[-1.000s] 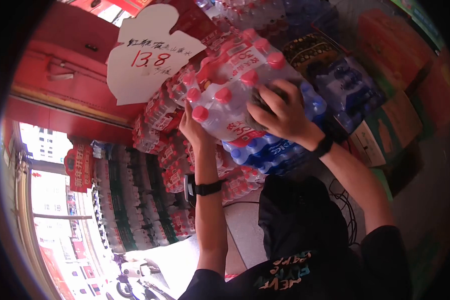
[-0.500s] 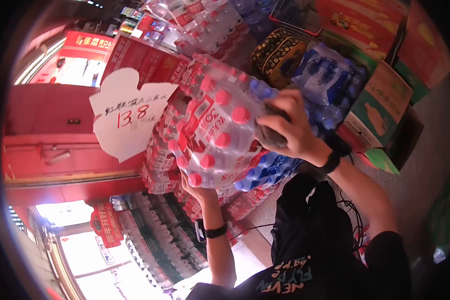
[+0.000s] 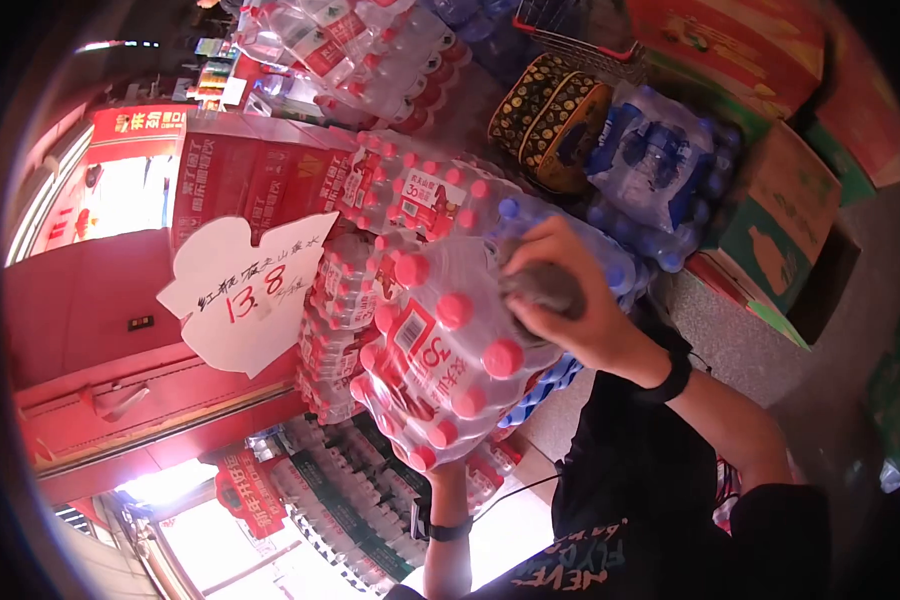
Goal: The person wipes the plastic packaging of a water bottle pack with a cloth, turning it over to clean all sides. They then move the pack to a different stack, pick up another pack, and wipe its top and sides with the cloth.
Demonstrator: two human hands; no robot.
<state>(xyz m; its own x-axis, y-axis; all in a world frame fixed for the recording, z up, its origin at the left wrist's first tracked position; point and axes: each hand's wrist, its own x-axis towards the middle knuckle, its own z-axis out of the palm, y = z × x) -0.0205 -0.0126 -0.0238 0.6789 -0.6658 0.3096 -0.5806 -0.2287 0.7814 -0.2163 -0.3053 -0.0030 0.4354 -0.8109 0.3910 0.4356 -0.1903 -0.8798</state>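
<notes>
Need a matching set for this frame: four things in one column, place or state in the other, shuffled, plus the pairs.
Things:
1. right hand
2. left hand
3. price sign
4. blue-cap water pack

Places or states:
A. under the red-cap bottle pack, supporting it
B. on top of the red-cap bottle pack, gripping
C. white, handwritten 13.8, left of the bottles
D. stacked beside a cardboard box

Pairs: 1-B, 2-A, 3-C, 4-D

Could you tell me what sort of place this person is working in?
Most likely a shop or drinks stockroom: shrink-wrapped packs of bottled water stacked high, a handwritten price sign reading 13.8, and cardboard cartons beside them. Both hands grip one red-capped pack.
</notes>
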